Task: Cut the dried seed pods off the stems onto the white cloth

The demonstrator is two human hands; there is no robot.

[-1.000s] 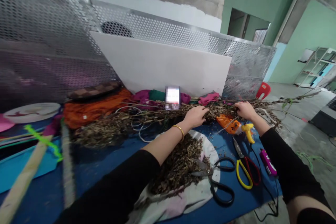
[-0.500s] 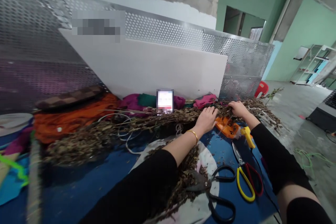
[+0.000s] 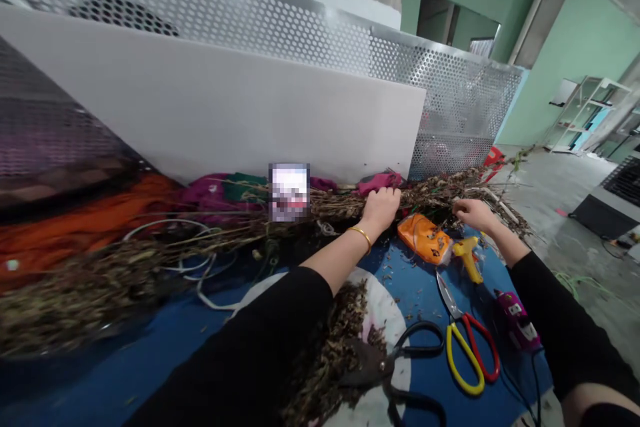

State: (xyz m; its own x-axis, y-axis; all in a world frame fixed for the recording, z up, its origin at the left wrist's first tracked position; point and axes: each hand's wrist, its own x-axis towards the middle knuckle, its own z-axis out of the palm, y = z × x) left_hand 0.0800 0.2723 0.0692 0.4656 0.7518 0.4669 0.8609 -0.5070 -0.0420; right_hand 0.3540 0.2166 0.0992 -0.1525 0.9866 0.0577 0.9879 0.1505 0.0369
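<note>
A long bundle of dried, leafy branches (image 3: 280,217) lies across the back of the blue table (image 3: 150,353). My left hand (image 3: 381,205), with a gold bangle on the wrist, is closed over the bundle near its middle. My right hand (image 3: 474,213) pinches thin twigs at the bundle's right end, above a yellow glue gun (image 3: 469,255). An orange packet (image 3: 426,241) lies between my hands. A heap of dried leaf crumbs (image 3: 336,347) sits on a white cloth (image 3: 383,310) under my left forearm.
Black scissors (image 3: 400,373) and yellow-and-red shears (image 3: 463,337) lie at the front right, beside a purple tool (image 3: 516,321). White cable (image 3: 190,267) and orange cloth (image 3: 75,230) lie left. A white board (image 3: 225,107) leans on a perforated metal screen (image 3: 450,107) behind.
My view has shifted left and closer. My right hand has slid right along the bundle, away from my left hand, and now pinches twigs. The left hand keeps its hold.
</note>
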